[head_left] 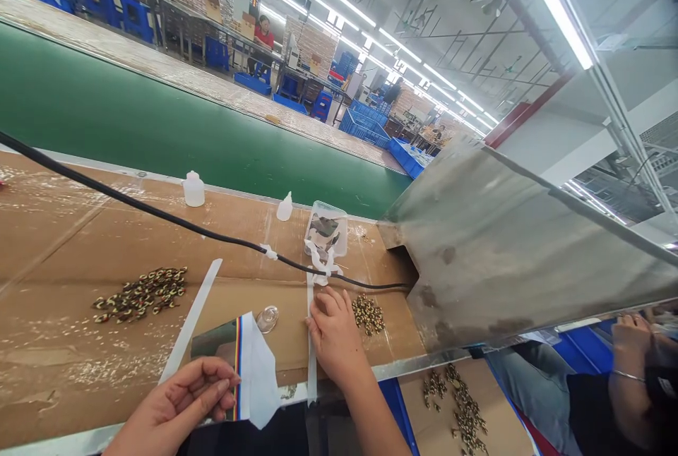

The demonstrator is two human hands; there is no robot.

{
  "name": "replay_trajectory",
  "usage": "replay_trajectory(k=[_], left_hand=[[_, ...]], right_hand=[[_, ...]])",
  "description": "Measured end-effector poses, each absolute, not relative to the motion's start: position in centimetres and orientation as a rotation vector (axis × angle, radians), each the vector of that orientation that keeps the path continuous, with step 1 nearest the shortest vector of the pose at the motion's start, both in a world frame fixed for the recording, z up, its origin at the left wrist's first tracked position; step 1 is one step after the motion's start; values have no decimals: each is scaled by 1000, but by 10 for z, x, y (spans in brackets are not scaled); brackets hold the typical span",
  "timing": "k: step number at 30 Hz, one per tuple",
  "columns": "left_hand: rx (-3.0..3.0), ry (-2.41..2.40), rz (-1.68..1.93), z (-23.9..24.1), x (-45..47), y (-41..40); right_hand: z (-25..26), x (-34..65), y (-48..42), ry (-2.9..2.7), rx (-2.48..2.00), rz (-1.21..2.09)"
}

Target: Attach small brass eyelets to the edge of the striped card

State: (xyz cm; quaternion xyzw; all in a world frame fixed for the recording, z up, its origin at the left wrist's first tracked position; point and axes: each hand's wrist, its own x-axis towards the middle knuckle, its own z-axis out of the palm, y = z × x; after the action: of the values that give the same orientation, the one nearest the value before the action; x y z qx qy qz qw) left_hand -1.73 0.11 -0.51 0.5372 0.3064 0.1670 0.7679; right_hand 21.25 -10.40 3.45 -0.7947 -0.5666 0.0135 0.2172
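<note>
My left hand, at the table's front edge, pinches a white sheet with a rainbow-striped edge between thumb and fingers. A dark greenish flap shows behind the stripes; I cannot tell whether it is paper or cloth. My right hand reaches over the brown tabletop by a strip of white tape, fingers apart and slightly bent, with nothing visible in them. Just right of its fingers lies a pile of small gold-and-black pieces. A small clear glass dish stands between the two hands.
A black cable crosses the tabletop into a metal housing. Two white bottles and a clear tub with camouflage cloth stand behind. More pieces lie left. Beyond runs a green conveyor. A co-worker's arm shows right.
</note>
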Motion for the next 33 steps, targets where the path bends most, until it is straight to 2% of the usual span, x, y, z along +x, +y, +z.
replay_trajectory(k=[15,19,33], left_hand=[[1148,662,367,-21,-20,4],[1139,669,356,-18,-20,4],[1119,672,362,-15,-19,3]], right_hand=[[-2,195,-129,-1185,-2210,93],[-3,184,-116,-1192,-2321,191],[5,159,-88,-1372,-2270,253]])
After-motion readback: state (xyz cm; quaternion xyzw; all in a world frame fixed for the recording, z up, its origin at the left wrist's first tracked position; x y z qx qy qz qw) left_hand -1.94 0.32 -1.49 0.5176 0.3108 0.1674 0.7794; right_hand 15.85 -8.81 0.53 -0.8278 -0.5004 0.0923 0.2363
